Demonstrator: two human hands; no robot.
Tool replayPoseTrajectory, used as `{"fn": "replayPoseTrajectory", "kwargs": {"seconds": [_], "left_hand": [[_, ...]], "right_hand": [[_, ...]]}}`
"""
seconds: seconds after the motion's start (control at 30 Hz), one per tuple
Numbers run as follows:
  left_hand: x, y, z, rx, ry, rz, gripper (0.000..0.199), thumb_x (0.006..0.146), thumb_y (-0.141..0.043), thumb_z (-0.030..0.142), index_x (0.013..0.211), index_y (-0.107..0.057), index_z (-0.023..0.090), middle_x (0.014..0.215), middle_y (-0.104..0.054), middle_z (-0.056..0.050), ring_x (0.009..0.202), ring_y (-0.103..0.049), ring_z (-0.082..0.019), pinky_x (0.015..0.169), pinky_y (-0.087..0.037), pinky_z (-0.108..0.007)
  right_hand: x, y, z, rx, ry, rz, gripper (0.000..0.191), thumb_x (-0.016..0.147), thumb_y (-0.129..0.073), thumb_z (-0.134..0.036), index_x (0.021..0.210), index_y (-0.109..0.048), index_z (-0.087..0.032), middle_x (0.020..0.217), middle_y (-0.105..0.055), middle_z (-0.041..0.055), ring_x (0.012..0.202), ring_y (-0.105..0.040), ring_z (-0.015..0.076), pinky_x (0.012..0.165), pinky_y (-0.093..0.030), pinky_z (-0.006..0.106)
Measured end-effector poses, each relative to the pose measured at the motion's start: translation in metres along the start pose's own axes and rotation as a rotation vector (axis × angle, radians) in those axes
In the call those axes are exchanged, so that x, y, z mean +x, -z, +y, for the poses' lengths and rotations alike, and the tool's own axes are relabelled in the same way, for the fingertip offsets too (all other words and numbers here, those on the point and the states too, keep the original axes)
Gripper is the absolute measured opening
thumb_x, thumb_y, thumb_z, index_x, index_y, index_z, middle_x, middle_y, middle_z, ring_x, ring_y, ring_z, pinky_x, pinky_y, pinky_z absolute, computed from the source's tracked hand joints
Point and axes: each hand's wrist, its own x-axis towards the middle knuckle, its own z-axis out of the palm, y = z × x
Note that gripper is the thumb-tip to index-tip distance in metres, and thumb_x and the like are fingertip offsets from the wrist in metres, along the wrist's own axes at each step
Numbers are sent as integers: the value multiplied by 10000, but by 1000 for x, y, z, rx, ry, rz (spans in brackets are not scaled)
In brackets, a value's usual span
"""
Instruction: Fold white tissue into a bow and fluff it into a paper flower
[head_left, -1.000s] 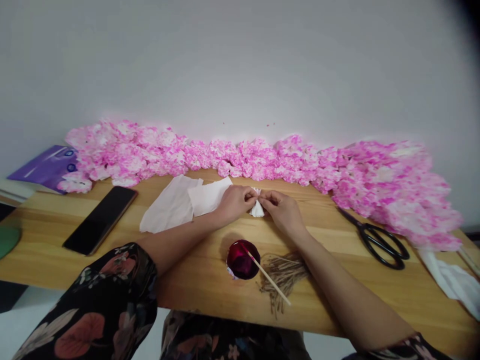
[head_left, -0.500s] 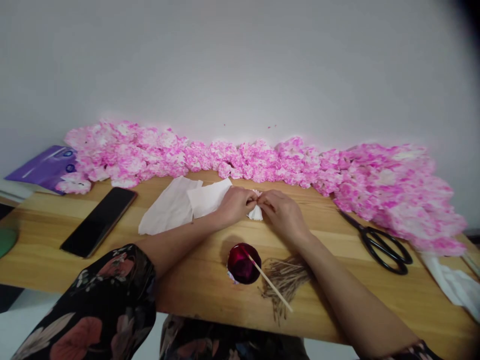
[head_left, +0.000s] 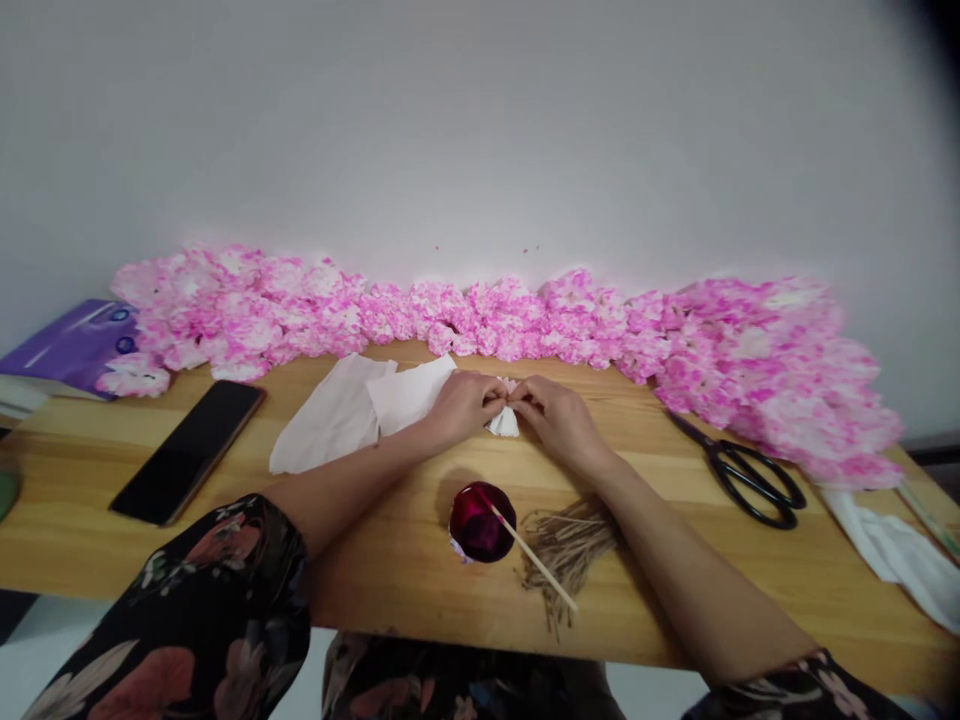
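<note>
1. Head view, left hand: my left hand (head_left: pixel 466 408) was clamped, thumb and finger pinched on the waist of a gathered white piece (head_left: pixel 503 424).
2. Right hand: my right hand (head_left: pixel 556 412) was clamped on that same waist from the other side. Fingertips of both hands met there, or nearly; couldn't tell if they touched.
3. Piece location: mid-table, between my hands, pleats fanned out toward me, pinkish top just past the fingers. Exact grip partly hidden.
4. Near side: round bowl (head_left: pixel 466 515) with dark red inside stood on the wooden table (head_left: pixel 375 595). A thin stick (head_left: pixel 546 570) leaned out of it over a bundle of brown stems (head_left: pixel 574 545), right beside my right forearm.
5. Left side: two white sheets, one flat sheet (head_left: pixel 326 420) partly under a smaller sheet (head_left: pixel 409 392), just beside my left hand. Black phone (head_left: pixel 187 450) lay farther left, near a purple packet (head_left: pixel 71 345).
6. Right side: black-handled scissors (head_left: pixel 709 444) lay below the pink heap, crumpled white material (head_left: pixel 900 550) past them.
7. Back: pink-and-white flowers (head_left: pixel 510 315) were heaped along the wall (head_left: pixel 480 120), full row.
</note>
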Motion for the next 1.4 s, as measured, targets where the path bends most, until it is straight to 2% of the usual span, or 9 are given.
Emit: {"fn": "replayPoseTrajectory", "kwargs": {"seconds": [0.13, 0.27, 0.37, 0.47, 0.77, 0.93, 1.1, 1.2, 1.4], "left_hand": [[0, 0, 0, -5, 17, -11, 133, 752, -557, 169, 675, -666, 173, 590, -605, 25, 581, -485, -106, 583, -289, -232], [0, -1, 0, 10, 26, 14, 126, 752, -575, 179, 703, -690, 173, 613, -639, 15, 595, -513, -112, 600, -312, -231], [0, -1, 1, 17, 51, 10, 122, 743, -583, 168, 718, -703, 173, 614, -647, 15, 582, -516, -111, 597, -326, -230], [0, -1, 2, 4, 72, -6, 130, 752, -580, 177, 737, -709, 171, 629, -661, 13, 578, -522, -107, 599, -335, -228], [0, -2, 3, 7, 66, 22, 117, 755, -580, 176, 718, -690, 165, 616, -639, 12, 600, -518, -114, 625, -343, -238], [0, -3, 3, 11, 54, 22, 118, 764, -575, 172, 714, -681, 172, 612, -634, 17, 602, -517, -114, 638, -355, -238], [0, -3, 4, 39, 31, 15, 126, 760, -557, 160, 662, -636, 171, 590, -601, 25, 587, -495, -110, 636, -339, -249], [-1, -2, 6, 86, 10, 21, 126, 771, -550, 149, 670, -621, 171, 607, -600, 15, 629, -510, -128, 674, -339, -268], [-3, 0, 12, 163, -7, 5, 108, 843, -551, 218, 793, -642, 186, 702, -646, -6, 728, -561, -165, 739, -348, -305]], "right_hand": [[0, 0, -2, 65, -40, -5, 116, 871, -533, -245, 783, -600, -209, 777, -647, 14, 716, -570, 164, 678, -391, 263], [0, -1, -1, 156, -113, 37, 83, 842, -575, -276, 881, -597, -206, 789, -660, 9, 677, -577, 154, 648, -400, 257], [0, -3, 1, 165, -162, 80, 93, 822, -598, -291, 827, -595, -199, 727, -645, -2, 626, -556, 146, 604, -381, 247], [-1, -5, 1, 149, -171, 96, 112, 824, -589, -277, 758, -620, -192, 671, -635, -11, 596, -541, 138, 578, -360, 244], [-3, -6, -3, 62, -134, 108, 144, 843, -547, -211, 782, -678, -209, 755, -685, 4, 688, -604, 159, 637, -381, 251], [-5, -2, -10, -135, -64, 74, 186, 906, -493, -212, 806, -649, -199, 806, -660, 39, 744, -586, 176, 662, -359, 265], [-4, -1, -13, -319, -52, -15, 165, 933, -468, -204, 844, -605, -183, 828, -627, 72, 758, -567, 193, 650, -335, 276], [-1, 0, -11, -267, -99, -41, 148, 937, -462, -206, 841, -573, -185, 843, -634, 73, 774, -569, 197, 646, -330, 278], [2, 2, -8, -119, -177, -76, 181, 939, -434, -236, 789, -531, -204, 757, -622, 33, 674, -546, 169, 597, -314, 266]]}}
